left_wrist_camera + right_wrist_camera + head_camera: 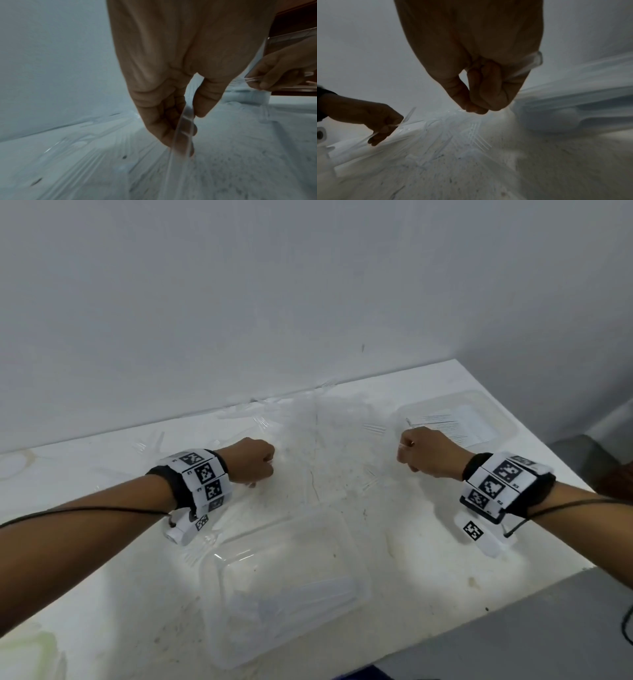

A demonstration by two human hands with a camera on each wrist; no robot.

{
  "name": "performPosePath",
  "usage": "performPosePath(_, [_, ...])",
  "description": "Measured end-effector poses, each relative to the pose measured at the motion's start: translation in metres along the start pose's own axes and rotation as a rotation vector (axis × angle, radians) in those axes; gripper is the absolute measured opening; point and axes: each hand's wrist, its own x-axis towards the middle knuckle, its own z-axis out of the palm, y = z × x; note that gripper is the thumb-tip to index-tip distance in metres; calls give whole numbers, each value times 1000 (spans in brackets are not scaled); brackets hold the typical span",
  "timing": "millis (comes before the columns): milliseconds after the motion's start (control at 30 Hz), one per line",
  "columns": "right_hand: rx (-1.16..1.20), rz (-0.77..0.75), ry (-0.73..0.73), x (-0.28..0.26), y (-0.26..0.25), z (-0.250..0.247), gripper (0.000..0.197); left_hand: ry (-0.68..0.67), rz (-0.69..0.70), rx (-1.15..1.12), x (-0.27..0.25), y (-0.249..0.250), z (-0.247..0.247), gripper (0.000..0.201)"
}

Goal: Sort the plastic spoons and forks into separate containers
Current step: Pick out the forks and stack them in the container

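Head view: a person's two forearms reach over a white, stained desk (342, 491) set against a pale wall (239, 285). Each wrist wears a band (202, 477) of black-and-white square markers, with a thin cable running back along the arm.

The left hand (251, 462) is curled into a loose fist above the desk's middle. From the left wrist view, its thumb and fingers (164, 121) pinch a clear plastic utensil (181, 129) that hangs down between them; blur hides whether it is a spoon or a fork.

The right hand (428, 455) is also curled, held apart from the left and near the far right of the desk. From the right wrist view, its fingers (489, 86) are closed around a piece of clear plastic (534, 63) that sticks out at the side of the fist; its kind cannot be told either.

A clear container (493, 412) sits at the far right of the desk, just beyond the right hand, with white utensils lying side by side inside it. A second clear container (219, 570) sits near the front edge, between and below the two arms, with clear utensils lying in its bottom.

Loose clear utensils (373, 428) lie scattered on the desk between the hands and toward the wall, hard to pick out against the white surface. In the right wrist view some of them show fork tines (481, 140).
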Motion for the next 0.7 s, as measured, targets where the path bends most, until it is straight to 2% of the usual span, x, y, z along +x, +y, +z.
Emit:
performPosePath(100, [-30,-27,52,-2,5,5,15,4,86,-108,0,17,-5,16])
performPosePath(167, [-105,-32,27,-3,6,10,11,4,161,-81,2,32,-6,14])
performPosePath(267, [-297,-7,-35,-8,9,27,24,-37,255,5,5,51,-5,12])
performPosePath(333, [-343,8,-42,-11,10,37,27,-65,300,36,8,59,-2,18])
performPosePath(400, [-349,-7,-23,-13,11,43,21,-68,340,59,11,64,0,17])
performPosePath(500, [-352,-25,-11,-13,11,47,15,-74,375,92,16,71,3,18])
performPosePath(633, [-385,-38,-7,-10,12,49,25,-101,380,140,25,78,5,17])
performPosePath(700, [-386,-41,1,-8,12,48,19,-118,379,151,31,80,6,25])
